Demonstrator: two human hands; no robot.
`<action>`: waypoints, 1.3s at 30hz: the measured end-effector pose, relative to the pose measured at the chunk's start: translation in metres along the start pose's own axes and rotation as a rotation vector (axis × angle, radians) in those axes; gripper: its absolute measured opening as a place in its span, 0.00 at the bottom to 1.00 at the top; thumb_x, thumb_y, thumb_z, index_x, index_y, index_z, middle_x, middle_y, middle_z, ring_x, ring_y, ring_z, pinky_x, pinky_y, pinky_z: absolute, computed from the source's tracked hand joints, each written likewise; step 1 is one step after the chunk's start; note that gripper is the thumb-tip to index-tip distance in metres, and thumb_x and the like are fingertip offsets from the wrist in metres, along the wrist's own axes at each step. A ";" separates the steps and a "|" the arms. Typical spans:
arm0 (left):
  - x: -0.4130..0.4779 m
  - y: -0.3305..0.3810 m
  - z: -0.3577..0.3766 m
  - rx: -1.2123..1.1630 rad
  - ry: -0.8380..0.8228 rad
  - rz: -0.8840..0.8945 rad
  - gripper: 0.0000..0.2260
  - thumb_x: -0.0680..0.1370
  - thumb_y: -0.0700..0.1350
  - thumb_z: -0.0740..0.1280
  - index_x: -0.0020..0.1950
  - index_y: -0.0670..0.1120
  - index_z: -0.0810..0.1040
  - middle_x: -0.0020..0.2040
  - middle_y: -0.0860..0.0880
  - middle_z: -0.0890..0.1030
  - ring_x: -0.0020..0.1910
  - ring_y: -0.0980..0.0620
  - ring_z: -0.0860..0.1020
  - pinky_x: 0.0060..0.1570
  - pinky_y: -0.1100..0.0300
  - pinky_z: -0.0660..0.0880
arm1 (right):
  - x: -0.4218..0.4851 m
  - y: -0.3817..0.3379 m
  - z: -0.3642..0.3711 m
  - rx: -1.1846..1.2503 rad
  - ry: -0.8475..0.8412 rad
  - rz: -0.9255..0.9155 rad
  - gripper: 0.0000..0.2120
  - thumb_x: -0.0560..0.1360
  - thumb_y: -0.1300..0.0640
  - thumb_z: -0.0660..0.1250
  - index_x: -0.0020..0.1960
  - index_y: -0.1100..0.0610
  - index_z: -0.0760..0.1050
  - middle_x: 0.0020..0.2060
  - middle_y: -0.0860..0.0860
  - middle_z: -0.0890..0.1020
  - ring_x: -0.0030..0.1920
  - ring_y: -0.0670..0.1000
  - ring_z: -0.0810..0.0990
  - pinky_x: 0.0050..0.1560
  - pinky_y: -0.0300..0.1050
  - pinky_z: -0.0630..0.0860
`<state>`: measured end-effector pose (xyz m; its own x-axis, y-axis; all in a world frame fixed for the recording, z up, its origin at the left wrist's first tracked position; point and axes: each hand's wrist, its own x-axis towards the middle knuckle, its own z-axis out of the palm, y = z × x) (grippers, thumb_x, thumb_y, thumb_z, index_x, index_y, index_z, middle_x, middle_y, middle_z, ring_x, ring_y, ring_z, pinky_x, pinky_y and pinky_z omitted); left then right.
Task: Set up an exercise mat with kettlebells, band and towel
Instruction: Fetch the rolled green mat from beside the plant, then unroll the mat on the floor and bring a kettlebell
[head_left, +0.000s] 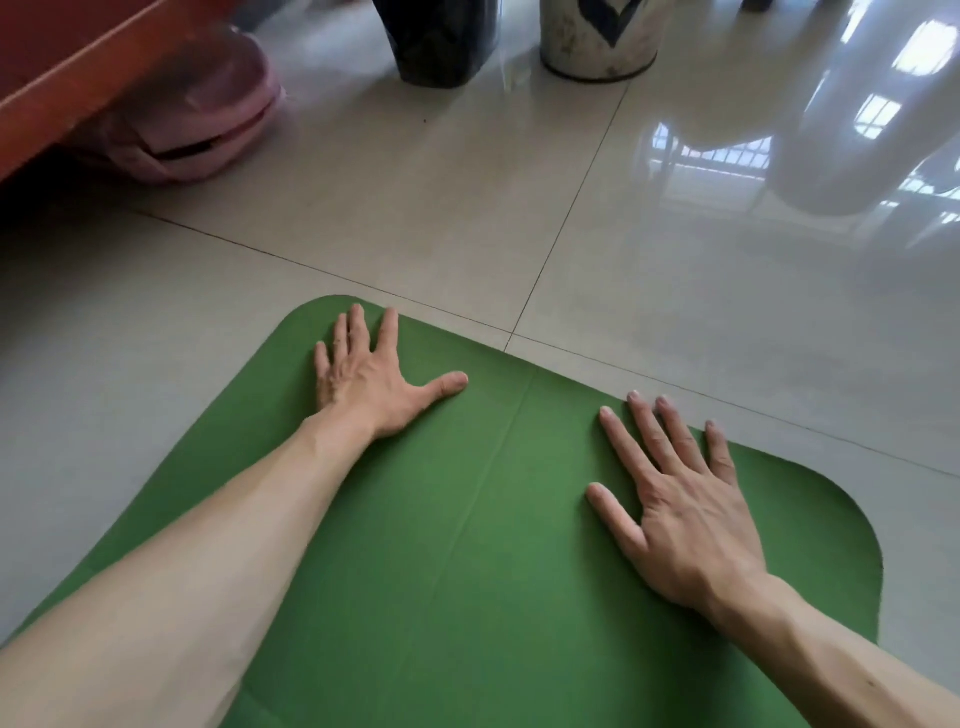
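Observation:
A green exercise mat (483, 519) lies flat on the tiled floor, its far end with rounded corners towards the top of the view. My left hand (369, 379) presses flat on the mat near its far left corner, fingers spread. My right hand (680, 509) lies flat on the mat near the far right corner, fingers straight and spread. Neither hand holds anything. A faint crease runs down the middle of the mat between the hands. No kettlebells, band or towel are in view.
A pink bag (192, 119) sits under a reddish wooden piece of furniture (62, 67) at the far left. A dark pot (436, 41) and a white pot (597, 41) stand at the back. Glossy tiled floor (675, 286) surrounds the mat.

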<state>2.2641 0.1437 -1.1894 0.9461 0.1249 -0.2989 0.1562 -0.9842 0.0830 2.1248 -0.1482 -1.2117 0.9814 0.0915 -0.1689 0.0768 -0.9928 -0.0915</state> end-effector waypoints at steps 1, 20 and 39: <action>0.003 -0.001 -0.001 -0.010 -0.011 -0.008 0.59 0.63 0.83 0.55 0.83 0.53 0.39 0.83 0.42 0.38 0.83 0.43 0.38 0.79 0.41 0.39 | 0.001 -0.002 0.000 0.000 0.004 0.007 0.35 0.80 0.30 0.39 0.82 0.45 0.50 0.82 0.48 0.53 0.82 0.54 0.50 0.79 0.60 0.47; -0.158 0.053 -0.003 -0.294 -0.333 0.159 0.28 0.81 0.62 0.62 0.80 0.56 0.63 0.84 0.50 0.51 0.83 0.47 0.51 0.80 0.48 0.50 | -0.042 -0.045 -0.076 0.314 -0.425 0.131 0.33 0.82 0.47 0.62 0.80 0.60 0.55 0.83 0.58 0.53 0.82 0.57 0.53 0.80 0.53 0.57; -0.489 -0.010 -0.490 -1.181 -0.205 0.287 0.24 0.85 0.58 0.55 0.80 0.52 0.61 0.79 0.48 0.67 0.73 0.55 0.67 0.72 0.54 0.67 | -0.293 -0.196 -0.602 0.963 0.023 0.283 0.24 0.84 0.45 0.59 0.77 0.54 0.66 0.73 0.57 0.73 0.73 0.54 0.72 0.74 0.57 0.69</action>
<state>1.9393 0.1538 -0.5778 0.9430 -0.2037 -0.2633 0.2121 -0.2421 0.9468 1.9285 -0.0263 -0.5540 0.9455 -0.1504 -0.2889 -0.3251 -0.4917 -0.8078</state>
